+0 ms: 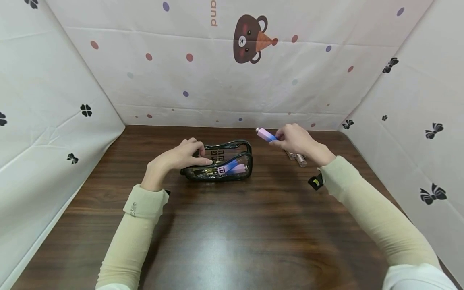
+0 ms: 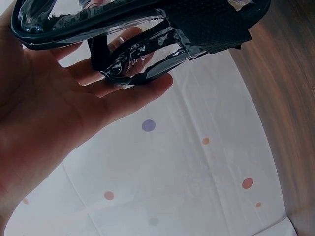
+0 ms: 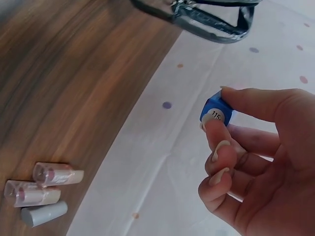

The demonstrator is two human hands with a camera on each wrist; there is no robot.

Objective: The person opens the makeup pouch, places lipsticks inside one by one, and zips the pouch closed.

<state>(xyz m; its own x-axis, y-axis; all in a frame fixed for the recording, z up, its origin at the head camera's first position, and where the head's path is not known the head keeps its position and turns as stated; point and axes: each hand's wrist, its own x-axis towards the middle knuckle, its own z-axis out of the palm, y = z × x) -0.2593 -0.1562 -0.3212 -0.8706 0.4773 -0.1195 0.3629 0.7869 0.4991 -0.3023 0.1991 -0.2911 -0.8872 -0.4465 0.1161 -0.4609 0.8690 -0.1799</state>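
Observation:
My left hand (image 1: 181, 155) holds the left end of a clear zip pouch (image 1: 251, 160) with black trim, its top gaping. In the left wrist view its fingers curl about the pouch's black-edged opening (image 2: 152, 74). Inside the pouch lie a pink-and-blue tube (image 1: 236, 167) and some gold-toned items, partly hidden by glare. Right of the pouch and above the table, my right hand (image 1: 295, 139) pinches a similar pink-and-blue lipstick tube (image 1: 266, 134) between thumb and fingers. The right wrist view shows its blue end (image 3: 217, 107) with a round "115" sticker.
Below the right hand, on the brown wooden table (image 1: 224, 225), lie two clear-capped lipsticks (image 3: 58, 174) and a silvery-grey tube (image 3: 44, 214). White printed cloth (image 1: 217, 80) rises behind the table and along both sides.

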